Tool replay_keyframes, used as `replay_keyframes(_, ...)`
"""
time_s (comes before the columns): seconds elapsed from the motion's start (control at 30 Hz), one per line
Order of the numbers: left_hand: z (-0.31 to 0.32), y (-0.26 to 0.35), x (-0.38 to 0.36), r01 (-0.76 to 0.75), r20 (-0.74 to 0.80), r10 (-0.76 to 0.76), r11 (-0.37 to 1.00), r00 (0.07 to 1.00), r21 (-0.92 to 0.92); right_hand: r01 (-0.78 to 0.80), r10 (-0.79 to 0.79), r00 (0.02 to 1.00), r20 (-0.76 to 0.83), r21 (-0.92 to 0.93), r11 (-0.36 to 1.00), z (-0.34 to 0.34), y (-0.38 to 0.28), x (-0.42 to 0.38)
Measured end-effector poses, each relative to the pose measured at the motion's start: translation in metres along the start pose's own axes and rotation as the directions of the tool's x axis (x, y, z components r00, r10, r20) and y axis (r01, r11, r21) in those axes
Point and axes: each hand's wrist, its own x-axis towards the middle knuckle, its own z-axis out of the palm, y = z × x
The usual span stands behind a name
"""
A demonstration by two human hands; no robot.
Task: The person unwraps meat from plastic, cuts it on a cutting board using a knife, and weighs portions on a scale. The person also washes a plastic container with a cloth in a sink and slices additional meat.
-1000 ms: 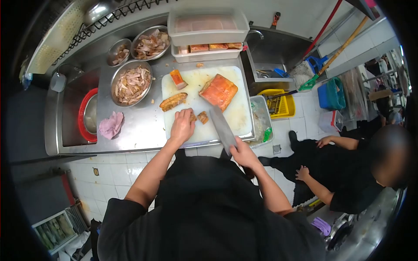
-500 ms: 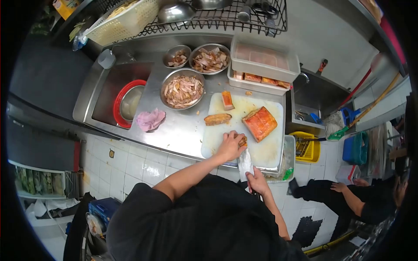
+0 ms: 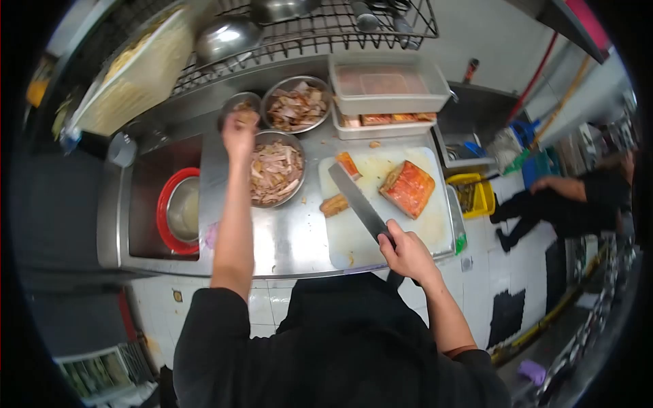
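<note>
My right hand [image 3: 406, 253] grips a knife [image 3: 364, 209] by its handle. The blade slants up and left over the white cutting board [image 3: 354, 243]. A large slab of roast pork with reddish skin [image 3: 409, 190] lies on the board, right of the blade. Close to the blade are a smaller skin-on piece [image 3: 349, 165] and a brown cut strip [image 3: 334, 205]. My left hand [image 3: 240, 136] reaches over the small metal bowl [image 3: 231, 102] at the back; its fingers are blurred, and I cannot make out whether they hold anything. Below my left forearm, a bowl of sliced meat [image 3: 277, 171] is partly covered.
Another bowl of meat pieces [image 3: 297, 103] stands beside stacked plastic containers [image 3: 384, 85]. A sink [image 3: 146, 217] with a red basin [image 3: 165, 214] lies left. Overhead runs a wire rack [image 3: 306, 44]. At right, another person [image 3: 564, 197] is near a yellow crate [image 3: 483, 199].
My left hand has left the board and moved up and left to the small bowl. The knife has lifted from the front edge and now points up-left. The small piece under my left hand is gone from there.
</note>
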Motion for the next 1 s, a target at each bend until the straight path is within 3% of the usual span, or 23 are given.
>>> replay_keyframes(0.03, -0.002, -0.050, 0.049, -0.011, -0.077, 0.007, 0.999, 0.997, -0.046, 0.003, -0.003, 1.000, 0.004, -0.104, 0.995, 0.005, 0.008, -0.003)
replay_keyframes(0.07, -0.011, -0.056, 0.072, -0.026, -0.086, 0.051, 0.964, 0.995, 0.264, -0.001, -0.003, 1.000, -0.027, -0.140, 0.990, 0.015, 0.017, -0.013)
replay_keyframes(0.1, -0.013, -0.087, 0.097, -0.016, 0.015, 0.012, 0.949, 1.000, 0.314, -0.028, 0.022, 0.999, -0.038, -0.147, 0.989, 0.025, 0.024, -0.025)
replay_keyframes(0.13, -0.004, -0.062, 0.088, -0.057, 0.051, 0.032, 0.778, 0.998, 0.625, -0.121, 0.115, 0.992, -0.041, -0.201, 0.972, 0.036, 0.032, -0.036)
replay_keyframes(0.17, 0.004, -0.028, 0.068, -0.102, 0.093, 0.043, 0.506, 0.995, 0.857, -0.212, 0.207, 0.977, -0.043, -0.253, 0.944, 0.045, 0.041, -0.048)
replay_keyframes(0.23, 0.029, -0.012, 0.032, -0.478, 0.289, 0.382, 0.652, 0.878, 0.589, -0.293, 0.296, 0.955, -0.032, -0.277, 0.915, 0.061, 0.065, -0.070)
replay_keyframes(0.27, 0.043, 0.013, 0.001, -0.418, 0.431, 0.223, 0.798, 0.874, 0.434, -0.342, 0.338, 0.939, -0.061, -0.251, 0.906, 0.067, 0.076, -0.078)
replay_keyframes(0.3, 0.053, 0.041, -0.040, -0.296, 0.585, 0.075, 0.909, 0.808, 0.293, -0.392, 0.384, 0.920, -0.081, -0.221, 0.893, 0.072, 0.079, -0.089)
replay_keyframes(0.33, 0.062, 0.060, -0.073, -0.184, 0.744, -0.170, 0.911, 0.646, 0.368, -0.409, 0.402, 0.913, -0.075, -0.210, 0.888, 0.071, 0.077, -0.094)
replay_keyframes(0.37, 0.071, 0.059, -0.099, -0.259, 0.827, -0.277, 0.859, 0.489, 0.441, -0.418, 0.410, 0.908, -0.082, -0.205, 0.885, 0.070, 0.076, -0.096)
replay_keyframes(0.43, 0.078, 0.037, -0.157, -0.416, 0.883, -0.284, 0.800, 0.374, 0.433, -0.428, 0.414, 0.904, -0.110, -0.226, 0.875, 0.067, 0.074, -0.098)
replay_keyframes(0.5, 0.079, 0.023, -0.200, -0.507, 0.832, -0.275, 0.687, 0.482, 0.521, -0.428, 0.410, 0.904, -0.123, -0.229, 0.874, 0.064, 0.076, -0.096)
replay_keyframes(0.53, 0.080, 0.019, -0.208, -0.510, 0.832, -0.263, 0.688, 0.489, 0.517, -0.418, 0.398, 0.908, -0.130, -0.236, 0.877, 0.060, 0.078, -0.090)
replay_keyframes(0.63, 0.081, 0.018, -0.235, -0.444, 0.823, -0.280, 0.733, 0.494, 0.516, -0.398, 0.390, 0.917, -0.082, -0.254, 0.882, 0.044, 0.083, -0.079)
replay_keyframes(0.7, 0.079, 0.024, -0.262, -0.404, 0.858, -0.159, 0.831, 0.488, 0.383, -0.375, 0.384, 0.923, -0.022, -0.267, 0.888, 0.033, 0.094, -0.072)
replay_keyframes(0.73, 0.078, 0.024, -0.280, -0.393, 0.850, -0.172, 0.829, 0.498, 0.398, -0.359, 0.381, 0.924, 0.015, -0.303, 0.883, 0.026, 0.097, -0.069)
replay_keyframes(0.8, 0.083, 0.027, -0.310, -0.377, 0.777, -0.078, 0.841, 0.625, 0.388, -0.338, 0.383, 0.921, 0.069, -0.346, 0.875, 0.011, 0.096, -0.066)
replay_keyframes(0.93, 0.076, 0.030, -0.332, -0.341, 0.754, -0.097, 0.849, 0.650, 0.404, -0.270, 0.329, 0.936, 0.126, -0.347, 0.898, -0.002, 0.110, -0.066)
replay_keyframes(1.0, 0.076, 0.036, -0.342, -0.329, 0.757, -0.120, 0.849, 0.643, 0.414, -0.165, 0.215, 0.967, 0.134, -0.315, 0.935, -0.006, 0.115, -0.063)
